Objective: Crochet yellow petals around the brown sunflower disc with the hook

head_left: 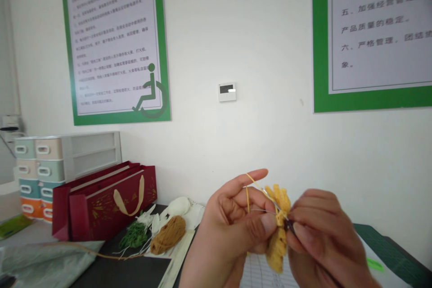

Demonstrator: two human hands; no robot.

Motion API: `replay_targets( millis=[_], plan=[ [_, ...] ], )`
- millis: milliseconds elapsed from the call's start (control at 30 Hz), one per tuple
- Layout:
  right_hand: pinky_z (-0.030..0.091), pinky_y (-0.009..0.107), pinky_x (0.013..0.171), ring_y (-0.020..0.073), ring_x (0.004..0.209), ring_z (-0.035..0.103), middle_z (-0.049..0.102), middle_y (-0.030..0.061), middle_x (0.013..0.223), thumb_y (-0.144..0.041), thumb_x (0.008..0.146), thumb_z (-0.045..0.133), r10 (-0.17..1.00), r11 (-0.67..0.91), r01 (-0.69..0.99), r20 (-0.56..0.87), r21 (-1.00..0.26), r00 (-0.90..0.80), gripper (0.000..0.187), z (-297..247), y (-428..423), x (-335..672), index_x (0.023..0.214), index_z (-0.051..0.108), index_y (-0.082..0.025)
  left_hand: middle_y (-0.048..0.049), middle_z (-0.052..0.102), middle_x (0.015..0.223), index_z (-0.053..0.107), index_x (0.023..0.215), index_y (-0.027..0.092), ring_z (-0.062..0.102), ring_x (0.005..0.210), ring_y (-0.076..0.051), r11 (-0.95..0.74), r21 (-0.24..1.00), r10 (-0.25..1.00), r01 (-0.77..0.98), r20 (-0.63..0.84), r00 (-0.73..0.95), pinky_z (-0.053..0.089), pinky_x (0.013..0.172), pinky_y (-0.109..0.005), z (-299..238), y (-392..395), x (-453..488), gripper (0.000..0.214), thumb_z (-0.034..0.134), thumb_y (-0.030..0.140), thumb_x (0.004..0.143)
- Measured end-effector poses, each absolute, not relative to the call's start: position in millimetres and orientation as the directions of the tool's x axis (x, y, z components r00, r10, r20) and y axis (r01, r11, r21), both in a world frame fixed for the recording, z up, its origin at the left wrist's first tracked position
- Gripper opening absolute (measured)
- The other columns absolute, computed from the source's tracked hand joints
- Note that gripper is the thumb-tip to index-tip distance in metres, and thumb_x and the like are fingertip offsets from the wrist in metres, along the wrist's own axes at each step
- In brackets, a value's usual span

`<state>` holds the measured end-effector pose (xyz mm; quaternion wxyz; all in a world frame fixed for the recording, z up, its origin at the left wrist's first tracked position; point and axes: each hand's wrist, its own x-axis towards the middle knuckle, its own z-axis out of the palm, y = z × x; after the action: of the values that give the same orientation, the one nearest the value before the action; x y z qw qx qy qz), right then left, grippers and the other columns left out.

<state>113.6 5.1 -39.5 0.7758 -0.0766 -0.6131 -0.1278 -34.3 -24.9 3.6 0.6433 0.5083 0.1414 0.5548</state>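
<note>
My left hand (232, 227) pinches a yellow crocheted piece (277, 252) between thumb and fingers, its index finger stretched out to the upper right. Yellow yarn (248, 199) loops over that finger and runs down to the piece. My right hand (329, 231) grips a crochet hook (289, 226) by its dark handle, close against the piece. The hook's thin metal shaft slants up and left across the stitches. A fine wire-like strand (261, 210) sticks out leftward from the work. The right fingers hide most of the handle.
A brown yarn ball (168, 235), green yarn (134, 235) and white yarn (178, 207) lie left of my hands. Behind them stand dark red gift bags (113, 202) and a drawer unit (91, 150). A green cutting mat (394, 249) is at right. Printed paper (258, 274) lies below.
</note>
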Motion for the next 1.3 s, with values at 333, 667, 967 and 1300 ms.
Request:
replay_targets(
  millis=[333,667,967,1300],
  plan=[
    [0.047,0.032,0.063,0.0151,0.064,0.051,0.056,-0.0018,0.065,-0.032,0.105,0.050,0.438,0.798,-0.533,0.879,-0.282,0.191,0.016,-28,-2,99,0.095,0.060,-0.025,-0.0023,0.065,0.083,0.076,0.122,0.019,0.049,0.061,-0.006,-0.136,0.798,0.811,-0.587,0.430,0.396,0.035,0.056,-0.020,2,-19,-45,0.046,0.084,0.011,0.077],
    [0.048,0.029,0.059,0.0153,0.071,0.059,0.064,0.0003,0.082,-0.014,0.095,0.064,0.251,0.958,-0.190,0.950,-0.216,0.188,0.018,-42,4,107,0.105,0.065,-0.029,-0.0008,0.067,0.082,0.073,0.127,0.027,0.052,0.068,-0.009,-0.386,0.805,0.842,-0.450,0.507,0.185,0.043,0.066,-0.022,1,-29,-33,0.050,0.087,0.019,0.080],
    [0.047,0.036,0.053,0.0164,0.057,0.054,0.064,-0.0002,0.069,-0.018,0.093,0.066,-0.054,0.998,0.000,0.917,0.058,0.396,0.008,-29,0,97,0.098,0.069,-0.025,-0.0047,0.064,0.089,0.078,0.122,0.017,0.048,0.057,-0.005,0.014,0.813,0.786,-0.582,0.351,0.509,0.031,0.051,-0.020,5,-22,-41,0.050,0.086,0.011,0.073],
    [0.046,0.027,0.054,0.0144,0.058,0.045,0.047,-0.0029,0.063,-0.031,0.105,0.042,0.519,0.740,-0.525,0.853,-0.420,0.050,0.023,-26,2,106,0.085,0.051,-0.025,-0.0026,0.063,0.085,0.076,0.122,0.023,0.055,0.071,-0.012,-0.206,0.826,0.841,-0.525,0.424,0.337,0.040,0.062,-0.023,2,-22,-42,0.048,0.087,0.017,0.075]
  ],
)
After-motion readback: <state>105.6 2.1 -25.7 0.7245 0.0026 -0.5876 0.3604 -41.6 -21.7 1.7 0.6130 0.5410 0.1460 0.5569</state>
